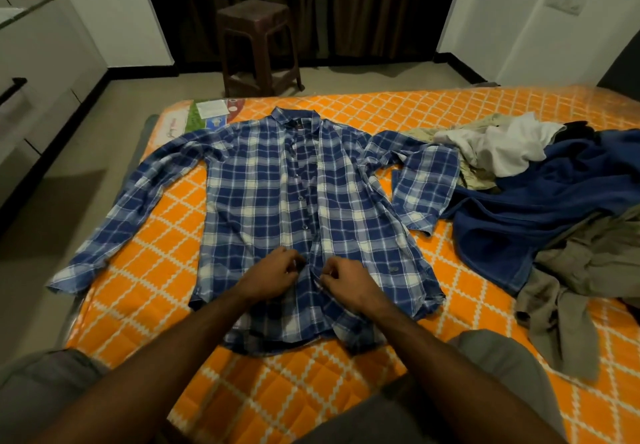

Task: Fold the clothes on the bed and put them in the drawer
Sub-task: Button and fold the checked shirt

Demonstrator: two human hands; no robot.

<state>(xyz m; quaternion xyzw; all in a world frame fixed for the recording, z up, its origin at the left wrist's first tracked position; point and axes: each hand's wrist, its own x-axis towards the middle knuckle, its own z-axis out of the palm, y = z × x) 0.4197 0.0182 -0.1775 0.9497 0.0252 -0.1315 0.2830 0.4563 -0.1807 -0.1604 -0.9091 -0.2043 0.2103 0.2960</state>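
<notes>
Both hands (306, 275) pinch the spread plaid shirt (263, 201) (blue-white, front unbuttoned).

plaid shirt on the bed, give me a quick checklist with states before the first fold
1. Shirt lies face up on the bed, collar away from the person: ok.
2. Placket closed: not ok; the front edges gape in the middle, and whether the buttons are done up cannot be told.
3. Left hand and right hand both grip the front edges near the hem: ok.
4. Left sleeve spread out flat: ok.
5. Right sleeve flat: not ok; it is bent back on itself and its cuff end touches the clothes pile.
6. Hem smooth: not ok; the lower right corner is bunched.
</notes>
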